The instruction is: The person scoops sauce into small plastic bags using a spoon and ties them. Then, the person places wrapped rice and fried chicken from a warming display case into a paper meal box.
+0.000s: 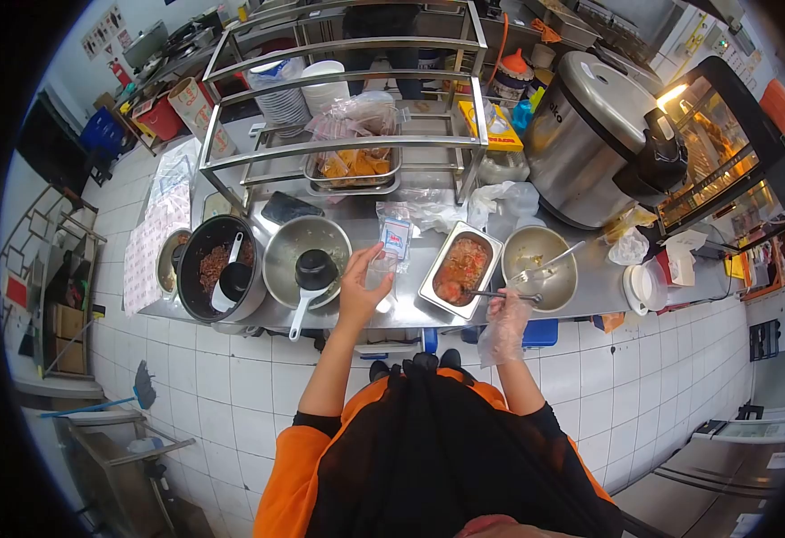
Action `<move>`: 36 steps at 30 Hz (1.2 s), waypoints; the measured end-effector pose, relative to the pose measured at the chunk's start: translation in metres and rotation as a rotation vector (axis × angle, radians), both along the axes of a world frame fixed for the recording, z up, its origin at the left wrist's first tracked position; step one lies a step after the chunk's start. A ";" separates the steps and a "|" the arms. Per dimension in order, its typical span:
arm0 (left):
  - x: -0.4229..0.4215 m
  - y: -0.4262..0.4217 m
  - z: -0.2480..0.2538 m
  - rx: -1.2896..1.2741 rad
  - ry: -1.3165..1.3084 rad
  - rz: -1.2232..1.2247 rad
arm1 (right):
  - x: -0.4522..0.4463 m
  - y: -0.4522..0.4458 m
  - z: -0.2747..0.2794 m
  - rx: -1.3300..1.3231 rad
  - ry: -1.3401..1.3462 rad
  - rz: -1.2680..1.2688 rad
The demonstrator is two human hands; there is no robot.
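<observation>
My left hand [363, 285] holds a small clear plastic bag [384, 260] upright between thumb and fingers, just in front of a blue-and-white printed packet [396, 238] on the steel counter. My right hand [507, 318], in a clear plastic glove, grips the handle of a dark spoon or ladle [491, 294]. Its head rests in a rectangular steel pan [463, 267] of reddish chopped food. To the right is a steel bowl [554, 291] with a fork [546, 264] lying in it. A steel bowl [307, 235] with a black-cupped ladle [314, 273] stands left of my left hand.
A dark pot [222, 267] of minced food stands at the left. Behind the counter [410, 309] rises a steel rack [347, 143] with bowls and a food tray [354, 169]. A large steel cooker [581, 139] and a lit display case [724, 152] are at the right.
</observation>
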State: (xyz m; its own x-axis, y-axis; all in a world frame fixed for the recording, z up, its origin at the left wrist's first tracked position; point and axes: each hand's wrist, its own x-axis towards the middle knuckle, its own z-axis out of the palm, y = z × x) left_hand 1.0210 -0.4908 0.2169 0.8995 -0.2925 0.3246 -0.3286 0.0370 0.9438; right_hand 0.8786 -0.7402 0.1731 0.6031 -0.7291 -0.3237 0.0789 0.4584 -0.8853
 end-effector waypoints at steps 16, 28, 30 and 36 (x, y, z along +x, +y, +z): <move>0.010 -0.004 0.027 0.376 -0.309 -0.038 | 0.013 -0.024 0.014 -0.004 -0.125 0.004; 0.010 -0.020 0.033 0.394 -0.450 -0.098 | 0.021 -0.036 0.042 0.031 -0.096 0.017; 0.012 -0.026 0.035 0.412 -0.485 -0.126 | 0.027 -0.038 0.058 0.048 -0.145 0.035; 0.010 -0.059 0.044 0.402 -0.565 -0.149 | 0.047 -0.059 0.119 0.042 -0.304 0.193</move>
